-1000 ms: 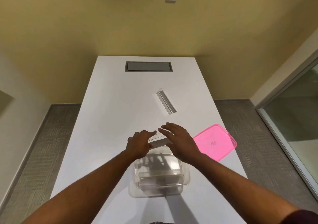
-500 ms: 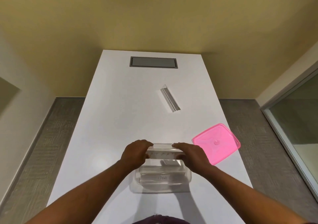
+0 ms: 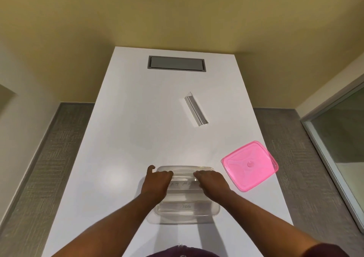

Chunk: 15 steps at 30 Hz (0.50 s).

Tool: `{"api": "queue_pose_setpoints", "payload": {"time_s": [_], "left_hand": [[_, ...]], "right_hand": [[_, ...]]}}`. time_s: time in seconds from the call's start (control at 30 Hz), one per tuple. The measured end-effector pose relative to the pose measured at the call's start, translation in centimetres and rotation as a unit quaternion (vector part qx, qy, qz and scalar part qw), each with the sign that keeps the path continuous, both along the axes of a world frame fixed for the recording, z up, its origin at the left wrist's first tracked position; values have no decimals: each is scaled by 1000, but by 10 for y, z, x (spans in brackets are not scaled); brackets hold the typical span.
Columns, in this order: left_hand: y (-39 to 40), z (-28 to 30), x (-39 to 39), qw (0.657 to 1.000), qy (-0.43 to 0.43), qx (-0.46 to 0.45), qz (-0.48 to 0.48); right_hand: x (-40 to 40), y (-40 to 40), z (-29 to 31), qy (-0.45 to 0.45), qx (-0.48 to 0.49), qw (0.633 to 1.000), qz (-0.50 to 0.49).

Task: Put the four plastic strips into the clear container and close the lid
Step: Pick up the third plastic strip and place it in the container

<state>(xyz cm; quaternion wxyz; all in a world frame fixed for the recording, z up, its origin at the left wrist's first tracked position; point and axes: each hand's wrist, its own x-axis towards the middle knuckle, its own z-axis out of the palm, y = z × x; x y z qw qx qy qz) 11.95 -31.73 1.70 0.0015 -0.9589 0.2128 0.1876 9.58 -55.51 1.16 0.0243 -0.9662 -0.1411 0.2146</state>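
The clear container [image 3: 187, 211] stands on the white table [image 3: 126, 138] near its front edge. My left hand [image 3: 156, 183] and my right hand [image 3: 211, 181] grip the two ends of a clear plastic strip [image 3: 184, 184] with handwritten letters, held level inside the container's open top. Another strip with writing [image 3: 186, 206] lies lower in the container. One more clear strip [image 3: 196, 109] lies loose on the table, farther back and to the right. The pink lid [image 3: 250, 165] rests flat on the table to the right of the container.
A grey hatch [image 3: 176, 63] is set into the table's far end. Grey carpet runs along both sides of the table, and a glass panel [image 3: 342, 138] stands at the right.
Both hands have carried the lettered strip from just beyond the container back toward me and lowered it into the open container.
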Motion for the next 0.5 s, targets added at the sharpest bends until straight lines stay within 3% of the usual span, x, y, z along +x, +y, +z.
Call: {"api": "queue_pose_setpoints", "payload": {"time_s": [0.23, 0.5], "left_hand": [[-10, -18, 0, 998, 21, 49, 33], [-10, -31, 3, 998, 25, 40, 45]], "right_hand": [[0, 8, -19, 19, -29, 999, -8], [8, 13, -23, 7, -46, 999, -6]]}}
